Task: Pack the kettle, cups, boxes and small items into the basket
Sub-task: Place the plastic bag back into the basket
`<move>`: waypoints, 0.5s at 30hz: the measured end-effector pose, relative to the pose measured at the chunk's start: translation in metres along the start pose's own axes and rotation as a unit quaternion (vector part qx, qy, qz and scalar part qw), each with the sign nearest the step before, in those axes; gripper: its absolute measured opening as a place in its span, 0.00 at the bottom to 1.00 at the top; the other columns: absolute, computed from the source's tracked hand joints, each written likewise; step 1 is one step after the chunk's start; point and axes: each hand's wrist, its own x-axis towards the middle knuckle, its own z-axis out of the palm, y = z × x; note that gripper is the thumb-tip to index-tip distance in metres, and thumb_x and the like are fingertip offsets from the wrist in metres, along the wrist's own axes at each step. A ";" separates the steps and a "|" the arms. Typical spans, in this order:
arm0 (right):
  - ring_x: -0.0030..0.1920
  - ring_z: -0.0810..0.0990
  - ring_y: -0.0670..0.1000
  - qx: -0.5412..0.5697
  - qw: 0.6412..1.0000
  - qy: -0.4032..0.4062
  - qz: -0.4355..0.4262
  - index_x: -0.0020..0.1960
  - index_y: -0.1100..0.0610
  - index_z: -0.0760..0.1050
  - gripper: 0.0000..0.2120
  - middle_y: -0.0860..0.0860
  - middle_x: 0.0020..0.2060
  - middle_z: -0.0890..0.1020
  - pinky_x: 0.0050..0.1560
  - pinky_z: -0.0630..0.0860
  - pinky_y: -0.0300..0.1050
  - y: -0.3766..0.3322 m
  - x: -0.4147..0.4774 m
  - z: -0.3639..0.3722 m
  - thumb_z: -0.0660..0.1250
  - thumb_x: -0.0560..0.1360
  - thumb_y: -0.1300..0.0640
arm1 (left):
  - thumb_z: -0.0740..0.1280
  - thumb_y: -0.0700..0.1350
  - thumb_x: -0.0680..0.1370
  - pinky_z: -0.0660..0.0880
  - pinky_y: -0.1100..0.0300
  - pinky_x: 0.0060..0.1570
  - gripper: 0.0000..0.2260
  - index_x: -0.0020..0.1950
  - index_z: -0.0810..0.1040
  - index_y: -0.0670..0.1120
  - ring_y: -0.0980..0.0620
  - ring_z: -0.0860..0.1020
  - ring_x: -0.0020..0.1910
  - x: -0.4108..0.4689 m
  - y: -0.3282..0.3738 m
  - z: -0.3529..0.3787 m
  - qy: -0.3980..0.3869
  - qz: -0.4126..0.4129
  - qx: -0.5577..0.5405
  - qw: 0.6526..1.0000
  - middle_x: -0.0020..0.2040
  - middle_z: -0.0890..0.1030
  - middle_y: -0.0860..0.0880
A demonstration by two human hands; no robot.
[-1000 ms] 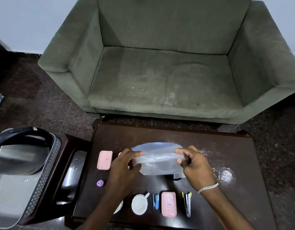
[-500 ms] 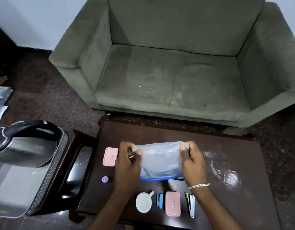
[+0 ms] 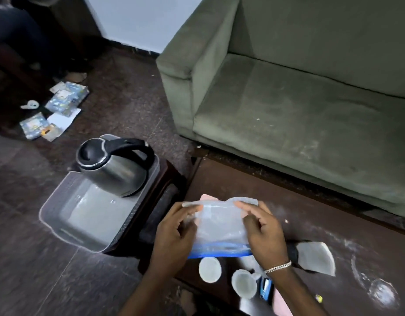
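Observation:
I hold a clear plastic zip bag (image 3: 220,226) with a blue strip along its lower edge, above the left end of the dark table (image 3: 310,224). My left hand (image 3: 174,233) grips its left side and my right hand (image 3: 264,231) its right side. A steel kettle (image 3: 112,166) with a black handle stands in the grey basket (image 3: 60,224) to the left. Two white cups (image 3: 210,269) (image 3: 243,283) sit below the bag. A pink box (image 3: 207,197) peeks out behind the bag's top edge. A blue small item (image 3: 266,288) lies by my right wrist.
A green sofa (image 3: 299,99) stands behind the table. The basket rests on a low dark stool (image 3: 167,179) beside the table. Papers and packets (image 3: 60,106) litter the floor at the far left. A grey flat piece (image 3: 315,256) and white smears lie on the table's right part.
My view has swung left, bringing the basket and kettle nearer the middle. The bag, held in both hands, has shifted toward the table's left end.

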 end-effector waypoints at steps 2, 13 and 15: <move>0.58 0.80 0.45 0.003 0.999 -0.050 0.021 0.60 0.46 0.83 0.17 0.42 0.55 0.80 0.61 0.76 0.42 -0.008 0.006 0.026 0.72 0.76 0.62 | 0.72 0.42 0.75 0.80 0.58 0.55 0.18 0.64 0.83 0.53 0.55 0.80 0.61 -0.002 -0.016 -0.033 -0.005 -0.023 -0.003 1.000 0.63 0.78 0.59; 0.50 0.75 0.38 -0.078 0.965 -0.251 -0.018 0.68 0.59 0.79 0.22 0.49 0.56 0.74 0.57 0.67 0.24 -0.060 0.006 0.214 0.72 0.74 0.66 | 0.77 0.31 0.73 0.70 0.76 0.52 0.21 0.60 0.85 0.53 0.68 0.76 0.62 0.004 -0.107 -0.221 0.013 -0.096 0.122 0.988 0.63 0.78 0.57; 0.63 0.77 0.49 -0.112 0.952 -0.284 -0.022 0.71 0.58 0.75 0.23 0.53 0.66 0.72 0.67 0.68 0.33 -0.067 0.003 0.252 0.69 0.76 0.63 | 0.76 0.30 0.72 0.69 0.77 0.52 0.22 0.61 0.85 0.51 0.65 0.77 0.60 0.010 -0.129 -0.248 0.007 -0.106 0.176 0.979 0.63 0.78 0.56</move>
